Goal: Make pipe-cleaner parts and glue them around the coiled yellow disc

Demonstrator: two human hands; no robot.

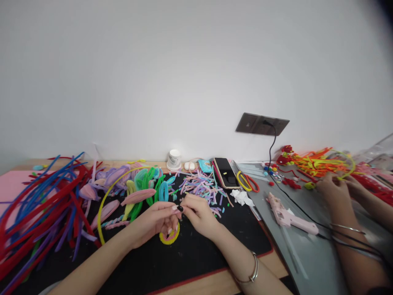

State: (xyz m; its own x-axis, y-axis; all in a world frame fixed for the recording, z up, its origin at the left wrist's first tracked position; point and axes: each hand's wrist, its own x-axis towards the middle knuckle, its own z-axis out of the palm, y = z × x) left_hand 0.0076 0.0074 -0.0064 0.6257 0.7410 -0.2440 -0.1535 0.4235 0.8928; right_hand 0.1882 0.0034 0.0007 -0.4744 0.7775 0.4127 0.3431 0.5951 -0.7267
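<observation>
Over the black mat, my left hand and my right hand meet fingertip to fingertip. Thumbs and fingers on both are pinched together; whatever is between them is too small or hidden to make out. A dark spot, perhaps a painted nail, shows where they meet. Just below my left fingers is a yellow fuzzy ring with a pink inner edge; whether it lies on the mat or hangs from the fingers I cannot tell. Behind my hands are green pipe-cleaner loops and a pink petal shape.
Red and blue pipe cleaners heap at left. Cut pastel pieces, a paper cup, a phone and scissors stand behind. Rightward, a pink glue gun trails its cord near another person's hands.
</observation>
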